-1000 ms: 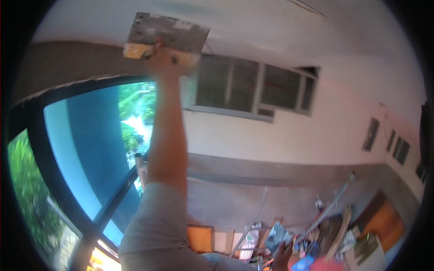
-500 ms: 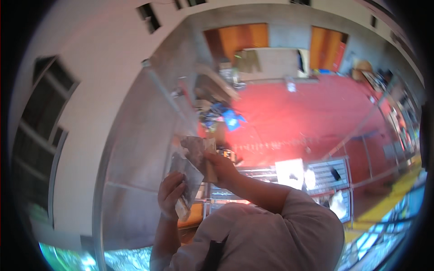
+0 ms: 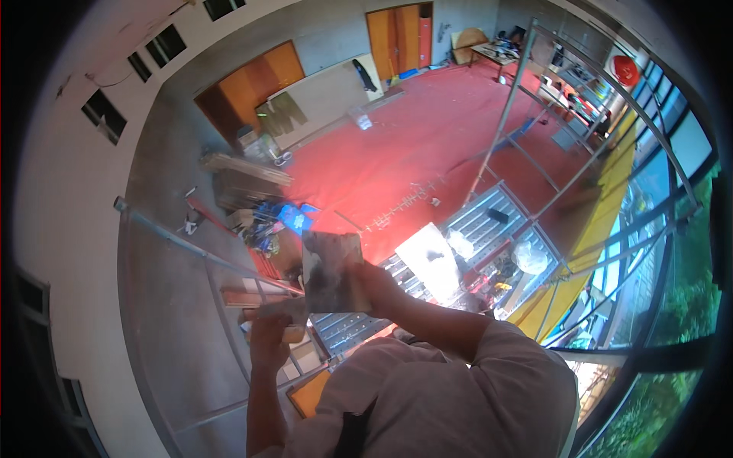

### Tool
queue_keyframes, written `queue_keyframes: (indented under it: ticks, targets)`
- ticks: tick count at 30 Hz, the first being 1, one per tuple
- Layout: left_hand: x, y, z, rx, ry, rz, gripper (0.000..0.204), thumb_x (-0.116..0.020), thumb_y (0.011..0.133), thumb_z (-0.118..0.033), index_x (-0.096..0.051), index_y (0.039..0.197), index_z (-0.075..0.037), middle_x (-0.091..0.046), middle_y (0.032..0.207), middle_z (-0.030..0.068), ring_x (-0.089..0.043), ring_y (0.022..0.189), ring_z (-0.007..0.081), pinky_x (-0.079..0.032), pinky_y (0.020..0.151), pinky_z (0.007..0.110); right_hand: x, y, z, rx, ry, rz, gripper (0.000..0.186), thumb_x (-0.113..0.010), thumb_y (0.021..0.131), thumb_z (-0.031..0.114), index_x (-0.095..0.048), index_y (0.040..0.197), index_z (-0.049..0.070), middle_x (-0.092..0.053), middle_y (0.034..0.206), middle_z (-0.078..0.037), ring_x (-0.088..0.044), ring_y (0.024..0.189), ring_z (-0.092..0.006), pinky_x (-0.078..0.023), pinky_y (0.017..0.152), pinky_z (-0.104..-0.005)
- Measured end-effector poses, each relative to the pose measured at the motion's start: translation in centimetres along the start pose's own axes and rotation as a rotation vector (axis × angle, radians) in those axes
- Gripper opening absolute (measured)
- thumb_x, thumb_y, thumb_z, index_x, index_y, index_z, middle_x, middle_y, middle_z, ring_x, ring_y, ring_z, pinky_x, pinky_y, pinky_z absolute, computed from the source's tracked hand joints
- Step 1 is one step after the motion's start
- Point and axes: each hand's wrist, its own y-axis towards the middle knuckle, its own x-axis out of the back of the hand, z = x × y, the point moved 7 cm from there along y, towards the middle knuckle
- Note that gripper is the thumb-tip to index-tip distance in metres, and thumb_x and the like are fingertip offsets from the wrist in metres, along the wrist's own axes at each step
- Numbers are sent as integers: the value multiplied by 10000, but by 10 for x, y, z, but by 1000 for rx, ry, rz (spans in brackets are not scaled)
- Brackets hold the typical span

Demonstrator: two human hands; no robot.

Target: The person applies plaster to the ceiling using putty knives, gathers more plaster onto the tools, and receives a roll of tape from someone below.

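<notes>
My left hand (image 3: 269, 341) is closed around the light handle of a putty knife (image 3: 281, 308), whose blade lies nearly edge-on to the view. In my right hand (image 3: 376, 288), fingers wrapped, is a second, wider putty knife (image 3: 327, 263) with a flat grey blade. Pale and dark smears cover that wide blade, and it stands upright before my chest. The two blades meet or overlap near the wide one's lower left corner; whether they touch I cannot tell. My right fingers partly hide the wide knife's grip.
Below me, metal scaffold planks (image 3: 489, 210) carry a bright white board (image 3: 429, 262), a clear plastic bag (image 3: 528, 258) and a small black object (image 3: 498, 217). A scaffold rail (image 3: 200, 246) runs at left. Far down lies a red floor covering (image 3: 405, 145); windows (image 3: 672, 252) line the right.
The view has swung rightward, bringing more scaffold and windows in. The left putty knife's blade, earlier raised and facing the view, has tipped down flatter. The wide blade now shows more squarely.
</notes>
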Motion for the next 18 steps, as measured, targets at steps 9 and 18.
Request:
queue_keyframes:
  ticks: [9,18]
  targets:
    - [-142,-127,180,883,-414,88,340,-702,852,-222,-615,1072,22,-649,928,154,-641,867,321,-496,753,423,29,-41,-19,135,-65,-266,427,-545,994,316,-461,1304,34,-622,1149,-107,-670,1005,-237,-588,840,-402]
    - [-200,-156,240,708,-1218,-55,444,-613,927,-326,-549,1254,-33,-647,1103,118,-658,927,280,-545,753,418,67,-69,-112,222,60,-404,469,-421,1038,350,-454,1359,9,-580,1261,-124,-619,1124,-288,-537,948,-448]
